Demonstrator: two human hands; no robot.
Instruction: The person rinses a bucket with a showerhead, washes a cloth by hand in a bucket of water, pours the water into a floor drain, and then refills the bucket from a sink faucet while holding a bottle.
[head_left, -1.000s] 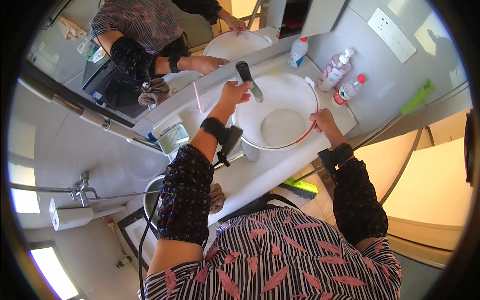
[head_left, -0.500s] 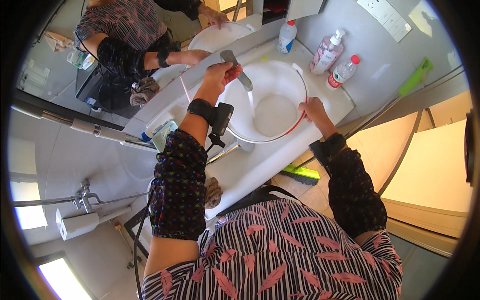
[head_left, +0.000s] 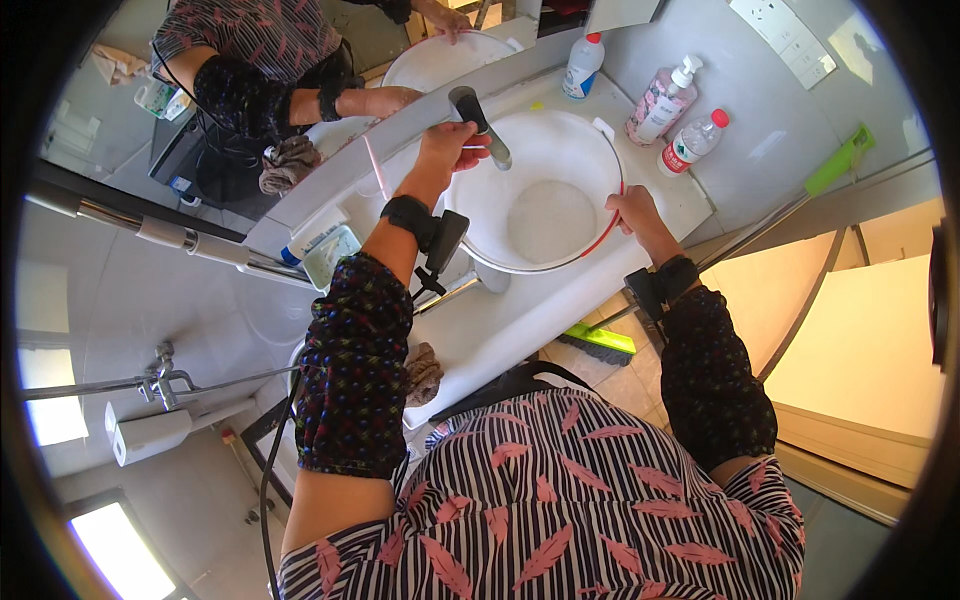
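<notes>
A large white bucket stands in the sink at the counter, with shallow, slightly cloudy water at its bottom. Its handle lies along the rim and has a red part at the right. My right hand is closed on the bucket's rim and handle there. Over the bucket's far left edge reaches a grey metal faucet. My left hand is beside it, fingers curled and thumb against the faucet. No stream shows below the spout.
Behind the bucket stand a white bottle with a red cap, a pink pump bottle and a clear bottle. A brown cloth hangs at the counter's front. A green broom is on the floor. A mirror lines the wall.
The water stream from the faucet has stopped. My left hand has shifted a little off the faucet's top, leaving it uncovered. My right hand keeps its grip on the bucket.
</notes>
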